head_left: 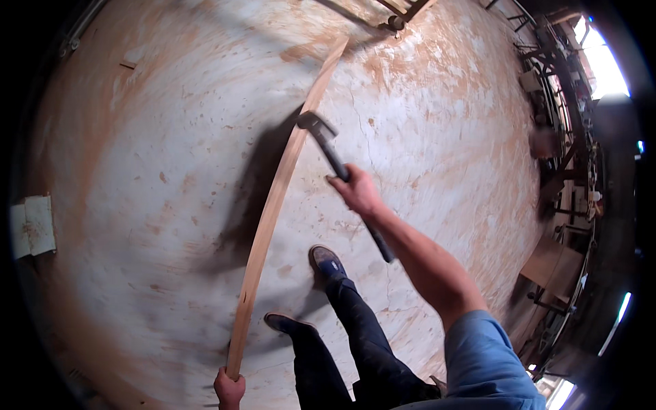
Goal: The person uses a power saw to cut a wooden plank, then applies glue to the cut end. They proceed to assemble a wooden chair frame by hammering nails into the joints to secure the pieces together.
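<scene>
A long, narrow wooden board [270, 215] slants from the lower left up to the far floor. Its near end is gripped in my left hand [229, 388], fingers wrapped round it. My right hand [357, 190] is closed round the dark handle of a claw hammer [328, 149], about midway along it. The hammer's head overlaps the board's edge in the upper half of the view; whether it touches the wood I cannot tell. Part of the handle sticks out behind my right hand, beside the forearm.
My shoes [326, 262] stand on the stained, cracked concrete floor [437, 171], right of the board. A wheeled wooden frame [403, 15] stands near the board's far end. Racks and machinery [570, 130] line the right side. A pale panel [34, 225] is at far left, a small wood scrap [128, 65] above.
</scene>
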Available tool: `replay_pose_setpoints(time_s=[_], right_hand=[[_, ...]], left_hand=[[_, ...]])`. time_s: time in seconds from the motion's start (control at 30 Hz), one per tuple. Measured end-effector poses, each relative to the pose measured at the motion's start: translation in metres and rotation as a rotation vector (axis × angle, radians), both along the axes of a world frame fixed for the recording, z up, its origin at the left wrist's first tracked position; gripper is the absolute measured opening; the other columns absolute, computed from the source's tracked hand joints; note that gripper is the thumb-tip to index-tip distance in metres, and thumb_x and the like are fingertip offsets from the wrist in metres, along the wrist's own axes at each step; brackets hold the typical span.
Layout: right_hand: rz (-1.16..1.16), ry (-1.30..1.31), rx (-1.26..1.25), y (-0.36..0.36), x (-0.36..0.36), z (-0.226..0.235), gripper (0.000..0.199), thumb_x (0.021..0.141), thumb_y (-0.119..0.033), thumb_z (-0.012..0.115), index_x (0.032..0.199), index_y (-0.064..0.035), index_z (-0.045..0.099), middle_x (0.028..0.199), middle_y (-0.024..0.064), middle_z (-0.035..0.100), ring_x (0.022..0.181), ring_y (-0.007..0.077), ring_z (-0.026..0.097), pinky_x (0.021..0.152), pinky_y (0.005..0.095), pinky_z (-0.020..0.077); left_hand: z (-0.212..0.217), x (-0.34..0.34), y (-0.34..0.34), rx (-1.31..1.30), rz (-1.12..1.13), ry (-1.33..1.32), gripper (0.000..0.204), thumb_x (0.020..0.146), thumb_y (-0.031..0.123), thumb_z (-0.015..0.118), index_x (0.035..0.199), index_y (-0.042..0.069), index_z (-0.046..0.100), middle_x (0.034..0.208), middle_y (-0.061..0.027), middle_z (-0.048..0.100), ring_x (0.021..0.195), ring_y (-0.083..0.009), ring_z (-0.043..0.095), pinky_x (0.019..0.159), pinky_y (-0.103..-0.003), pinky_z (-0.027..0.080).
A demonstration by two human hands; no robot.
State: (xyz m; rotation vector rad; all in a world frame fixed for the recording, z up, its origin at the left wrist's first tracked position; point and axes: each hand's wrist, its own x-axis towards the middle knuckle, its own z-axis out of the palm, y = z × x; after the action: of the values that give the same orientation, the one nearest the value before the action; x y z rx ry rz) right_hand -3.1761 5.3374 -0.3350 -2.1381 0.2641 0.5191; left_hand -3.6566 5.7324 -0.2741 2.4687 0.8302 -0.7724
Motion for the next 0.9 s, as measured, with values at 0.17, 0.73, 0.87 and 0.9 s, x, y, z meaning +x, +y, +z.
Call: replay_pose_setpoints(time_s=[0.17, 0.73, 0.87, 0.9], right_hand=[[-0.052, -0.128, 0.071, -0.053, 0.095, 0.043, 0.038, 0.091, -0.034, 0.067, 0.099, 0.0011, 0.055, 0.062, 0.0052, 0.055, 0.052, 0.0145, 0.057, 0.043, 0.0331, 0.0486], [-0.238, 0.104, -0.032, -0.028, 0.196, -0.016, 0.043, 0.098, -0.051, 0.051, 0.099, -0.0084, 0.047, 0.065, 0.0035, 0.048, 0.047, 0.0147, 0.048, 0.039, 0.033, 0.0415], [-0.23, 0.097, -0.023, -0.037, 0.201, -0.016, 0.044, 0.097, -0.051, 0.052, 0.097, -0.0079, 0.048, 0.065, 0.0044, 0.049, 0.048, 0.0156, 0.049, 0.039, 0.0345, 0.0422], [-0.218, 0.1, -0.011, -0.041, 0.203, -0.012, 0.045, 0.097, -0.051, 0.052, 0.096, -0.0064, 0.048, 0.066, 0.005, 0.05, 0.048, 0.0158, 0.05, 0.039, 0.0349, 0.0434]], left_hand=[[-0.028, -0.011, -0.001, -0.036, 0.014, -0.007, 0.031, 0.066, 0.009, 0.07, 0.094, 0.0, 0.059, 0.083, -0.0243, 0.066, 0.081, -0.0457, 0.064, 0.072, -0.05, 0.052], [-0.047, -0.011, -0.001, 0.024, 0.119, 0.121, 0.032, 0.068, 0.007, 0.069, 0.097, -0.001, 0.06, 0.087, -0.0226, 0.066, 0.085, -0.0425, 0.065, 0.076, -0.046, 0.052], [-0.051, -0.007, -0.004, 0.031, 0.115, 0.104, 0.031, 0.068, 0.006, 0.069, 0.097, -0.001, 0.06, 0.086, -0.0223, 0.066, 0.084, -0.043, 0.065, 0.076, -0.046, 0.052], [-0.054, -0.007, -0.003, 0.036, 0.117, 0.11, 0.031, 0.068, 0.006, 0.069, 0.097, -0.001, 0.06, 0.086, -0.0222, 0.066, 0.084, -0.0431, 0.064, 0.076, -0.046, 0.052]])
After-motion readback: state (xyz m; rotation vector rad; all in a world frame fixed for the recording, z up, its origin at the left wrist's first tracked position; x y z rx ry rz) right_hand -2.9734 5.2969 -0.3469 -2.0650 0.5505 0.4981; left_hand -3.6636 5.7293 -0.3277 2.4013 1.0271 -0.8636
